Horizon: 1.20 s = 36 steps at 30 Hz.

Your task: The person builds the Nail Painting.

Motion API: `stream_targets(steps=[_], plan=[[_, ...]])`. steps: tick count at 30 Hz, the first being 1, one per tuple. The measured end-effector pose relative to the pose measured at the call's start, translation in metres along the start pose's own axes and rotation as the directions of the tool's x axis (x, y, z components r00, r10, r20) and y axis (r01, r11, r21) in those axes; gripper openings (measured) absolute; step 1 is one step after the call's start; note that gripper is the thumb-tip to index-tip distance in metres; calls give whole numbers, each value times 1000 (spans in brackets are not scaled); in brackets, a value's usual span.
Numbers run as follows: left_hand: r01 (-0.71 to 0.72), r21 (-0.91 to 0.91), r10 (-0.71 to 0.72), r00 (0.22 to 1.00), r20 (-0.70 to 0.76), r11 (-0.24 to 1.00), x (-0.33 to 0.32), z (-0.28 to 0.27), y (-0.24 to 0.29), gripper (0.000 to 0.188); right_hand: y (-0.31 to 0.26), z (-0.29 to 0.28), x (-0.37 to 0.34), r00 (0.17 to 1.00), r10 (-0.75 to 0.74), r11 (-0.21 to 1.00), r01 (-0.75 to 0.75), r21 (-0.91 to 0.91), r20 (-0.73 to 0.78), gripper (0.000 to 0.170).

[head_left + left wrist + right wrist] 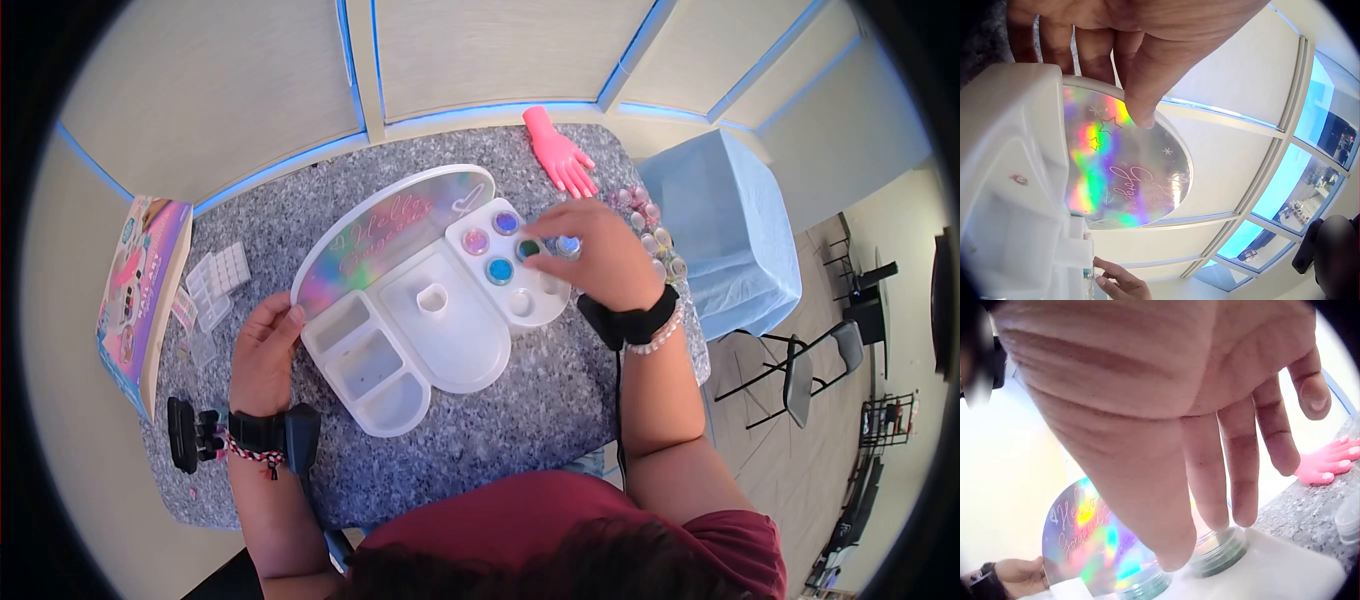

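A white organizer tray (470, 365) with a shimmering rainbow panel (385, 225) along its back lies on the speckled table. My left hand (265, 355) grips its left end; in the left wrist view the thumb (1141, 106) lies on the panel's rim, fingers behind it. At the round-holed right section, my right hand (600, 255) pinches a green glitter jar (1219, 556) between thumb and fingers. Around it sit a pink jar (475, 241), a purple jar (506, 223), a turquoise jar (499, 270) and a light-blue jar (568, 246), partly hidden by the hand.
A pink model hand (560, 155) lies at the back. More small jars (650, 235) cluster along the right edge, near a blue-covered stand (715, 230). At left are a colorful box (145, 290), clear compartment cases (215, 285) and a black item (182, 435).
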<state>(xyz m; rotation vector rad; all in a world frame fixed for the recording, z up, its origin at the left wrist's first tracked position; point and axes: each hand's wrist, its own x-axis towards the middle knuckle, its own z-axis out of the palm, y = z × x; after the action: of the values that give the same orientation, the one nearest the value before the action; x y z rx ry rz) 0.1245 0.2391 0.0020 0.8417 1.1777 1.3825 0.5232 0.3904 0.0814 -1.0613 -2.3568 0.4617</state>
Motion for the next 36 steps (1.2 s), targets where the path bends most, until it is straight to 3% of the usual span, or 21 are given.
stream_targets(steps=[2,4,5,7,8,11,13,15,16,19,21,27,29,30,31,33,36], plan=[[16,35,-14,999,-33,999,-1,2,2,27,17,-6,-4,999,33,997,-34,73,24,22],[20,17,-19,999,-38,1000,-2,7,4,26,38,-8,-11,991,131,983,-129,-132,2,26],[14,-3,-14,999,-41,1000,-1,9,5,26,43,-7,-14,991,135,983,-133,-125,7,26],[21,5,-21,999,-47,1000,0,10,5,26,51,-3,-17,971,229,936,-199,-289,72,30],[22,8,-22,999,-48,1000,0,9,4,26,56,-1,-13,950,296,939,-268,-217,104,29],[22,2,-22,1000,-6,1000,-1,7,7,26,25,-14,-7,945,315,940,-298,-166,86,26],[26,2,-26,999,-28,1000,-1,11,8,26,7,-21,-9,973,226,967,-217,-135,55,24],[39,5,-39,998,-50,999,-1,9,7,26,-13,-22,-11,993,16,992,-30,119,118,23],[33,-8,-33,999,-32,999,1,6,5,26,-16,-17,-14,987,-117,990,107,95,109,25],[25,9,-25,1000,3,1000,1,2,2,26,-31,-9,-16,976,-98,995,90,49,193,26],[13,35,-14,1000,23,999,2,2,2,27,-33,-6,-16,975,-103,994,96,45,198,22],[8,-28,-8,1000,-4,1000,-1,10,6,27,-27,-6,-21,973,-101,994,105,-9,208,33],[17,-39,-18,999,-30,999,0,11,6,26,-11,-7,-23,993,-81,985,67,158,85,31],[17,-41,-18,999,-27,999,1,10,6,26,-7,-21,-18,983,58,980,-89,178,171,31],[7,-47,-8,1000,-19,999,1,8,4,26,-2,-31,-17,961,228,966,-243,89,157,30],[-1,-47,1,1000,-16,999,-1,4,3,26,40,-30,-23,929,358,916,-329,-230,94,30],[34,-27,-35,999,-11,999,0,3,4,27,75,-23,-23,939,340,881,-299,-367,50,31]])
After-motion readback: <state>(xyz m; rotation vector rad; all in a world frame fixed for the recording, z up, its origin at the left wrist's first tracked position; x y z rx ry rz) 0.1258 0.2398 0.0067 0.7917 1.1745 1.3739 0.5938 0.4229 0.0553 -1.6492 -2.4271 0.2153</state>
